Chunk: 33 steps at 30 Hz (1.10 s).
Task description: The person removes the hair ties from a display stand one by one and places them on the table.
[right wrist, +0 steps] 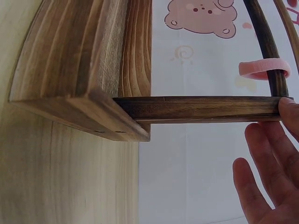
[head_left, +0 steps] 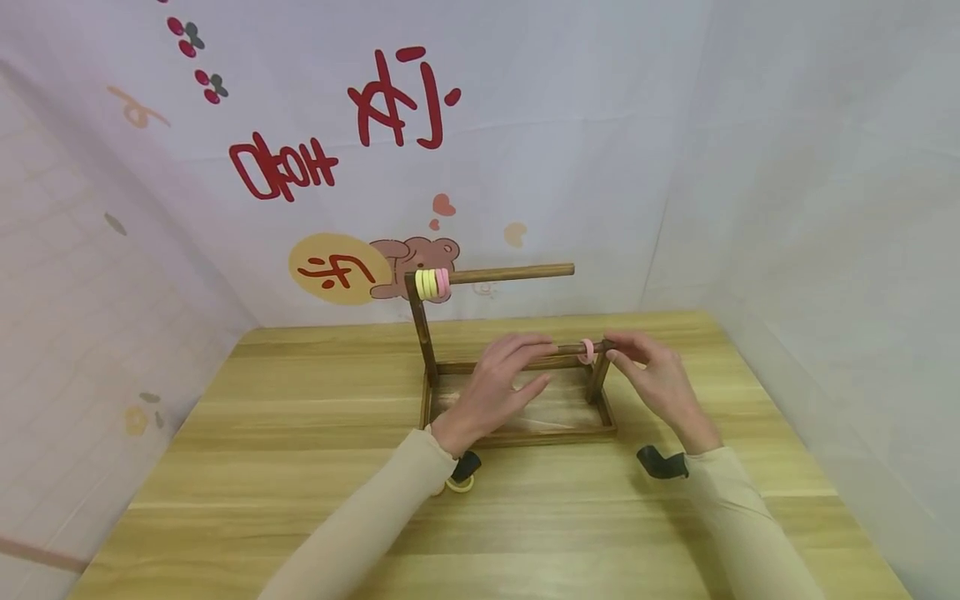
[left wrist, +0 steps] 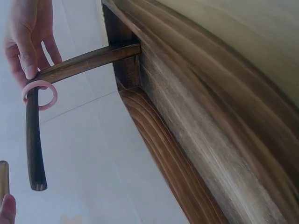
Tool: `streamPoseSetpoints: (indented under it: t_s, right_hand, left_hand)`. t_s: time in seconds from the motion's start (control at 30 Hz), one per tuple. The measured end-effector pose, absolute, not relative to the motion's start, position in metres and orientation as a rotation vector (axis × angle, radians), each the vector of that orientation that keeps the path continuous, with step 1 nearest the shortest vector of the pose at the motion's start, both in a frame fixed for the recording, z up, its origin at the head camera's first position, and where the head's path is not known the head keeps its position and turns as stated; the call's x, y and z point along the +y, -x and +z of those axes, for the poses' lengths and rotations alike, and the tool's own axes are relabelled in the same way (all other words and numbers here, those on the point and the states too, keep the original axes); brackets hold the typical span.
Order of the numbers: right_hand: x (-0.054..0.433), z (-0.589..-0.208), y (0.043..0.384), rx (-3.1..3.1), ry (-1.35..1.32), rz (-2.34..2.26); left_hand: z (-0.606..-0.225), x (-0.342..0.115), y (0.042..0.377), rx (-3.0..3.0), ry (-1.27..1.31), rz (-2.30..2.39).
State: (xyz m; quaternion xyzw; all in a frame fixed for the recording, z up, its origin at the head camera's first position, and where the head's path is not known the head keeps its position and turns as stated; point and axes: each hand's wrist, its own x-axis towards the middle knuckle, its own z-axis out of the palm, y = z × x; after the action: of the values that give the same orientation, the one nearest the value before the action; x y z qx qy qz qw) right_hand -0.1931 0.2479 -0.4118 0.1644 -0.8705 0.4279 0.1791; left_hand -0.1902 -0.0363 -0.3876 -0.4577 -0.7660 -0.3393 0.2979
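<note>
A brown wooden rack has an upper bar on its left post and a lower bar on its right post. One pink hair tie hangs round the lower bar, close to that post. My right hand pinches the top corner of the right post between thumb and fingers. Beside the lower bar's free end is my left hand, its fingers fairly straight; in the left wrist view that bar end is bare and apart from the visible fingertip.
Several yellow hair ties and a pink one sit round the upper bar near the left post. On the wooden table a yellow hair tie lies by the left sleeve. A printed cloth hangs behind.
</note>
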Motion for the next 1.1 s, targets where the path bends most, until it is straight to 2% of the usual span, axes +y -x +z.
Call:
streamPoseSetpoints:
  t_s: [0.73,1.1]
  right_hand:
    - [0.248,-0.413,0.193,-2.458,-0.462,1.216]
    - [0.248,-0.413,0.192,-2.456,-0.468,1.23]
  left_hand:
    - [-0.401,0.003,0.217,-2.222,1.076,-0.739]
    - [-0.399,0.017,0.217,-2.174,0.992,-0.401]
